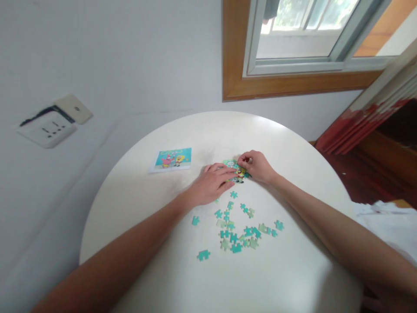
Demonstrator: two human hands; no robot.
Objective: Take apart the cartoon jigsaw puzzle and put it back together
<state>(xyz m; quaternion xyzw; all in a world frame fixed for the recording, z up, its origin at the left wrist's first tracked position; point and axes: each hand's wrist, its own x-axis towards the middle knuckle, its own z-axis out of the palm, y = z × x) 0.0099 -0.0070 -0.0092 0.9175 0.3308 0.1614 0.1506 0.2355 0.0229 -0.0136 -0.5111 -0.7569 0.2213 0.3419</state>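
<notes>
A partly joined jigsaw puzzle (240, 175) with a yellow cartoon figure lies on the white round table (143, 234). My left hand (213, 183) rests flat on its left side, fingers stretched out and covering part of it. At the puzzle's right edge, my right hand (256, 166) is closed in a pinch on what looks like a puzzle piece, mostly hidden by the fingers. Nearer to me lie several loose teal and pale green puzzle pieces (236, 248), scattered between my forearms. One teal piece (203, 255) sits apart at the lower left, another (279, 225) at the right.
A picture card (173, 159) showing cartoon figures lies left of my left hand. Beyond the table stand a white wall (156, 65) and a wood-framed window (236, 52). A wall socket (48, 128) is at the left, a red and cream curtain (355, 117) at the right.
</notes>
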